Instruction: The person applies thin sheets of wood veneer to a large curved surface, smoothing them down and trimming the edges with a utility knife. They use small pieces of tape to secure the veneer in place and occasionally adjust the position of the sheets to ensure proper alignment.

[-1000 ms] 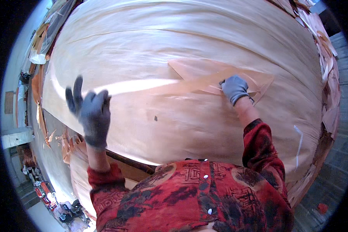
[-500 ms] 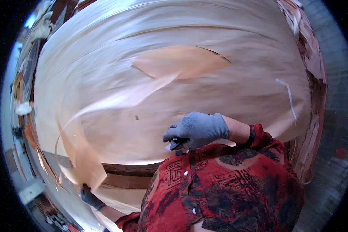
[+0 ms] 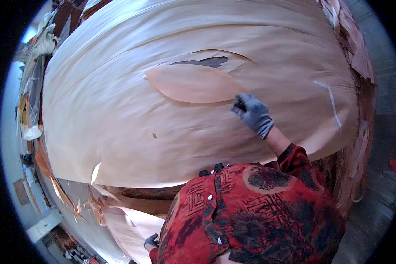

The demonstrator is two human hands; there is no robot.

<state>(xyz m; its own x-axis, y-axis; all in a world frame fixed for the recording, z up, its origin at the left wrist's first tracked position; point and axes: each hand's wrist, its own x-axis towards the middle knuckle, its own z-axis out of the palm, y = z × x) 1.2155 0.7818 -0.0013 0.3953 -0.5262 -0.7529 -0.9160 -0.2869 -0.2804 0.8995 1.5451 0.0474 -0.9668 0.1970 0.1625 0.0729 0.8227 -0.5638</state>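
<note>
A wide, pale veneer sheet (image 3: pixel 132 110) spreads in front of me, wavy and creased. On it lies a leaf-shaped, pinkish veneer piece (image 3: pixel 193 83). Just beyond that piece, a dark ragged gap (image 3: pixel 207 62) shows in the sheet, under a thin curved cut line. My right hand (image 3: pixel 253 115), in a grey glove, is at the right tip of the leaf-shaped piece. Its fingers are curled closed, and what they hold is hidden. My left hand (image 3: pixel 152 240), in a dark grey glove, is low beside my body, by a lower pale sheet (image 3: pixel 136 222); its fingers are mostly hidden.
A white strip (image 3: pixel 331 105) lies on the sheet's right part. Torn veneer scraps (image 3: pixel 97 204) hang at the lower left corner. Ragged veneer edges (image 3: pixel 347 39) line the right side. A small dark spot (image 3: pixel 154 136) marks the sheet.
My right hand has moved from near my body out to the leaf-shaped piece. My left hand has let go of a long veneer strip and drawn back. The dark gap now shows.
</note>
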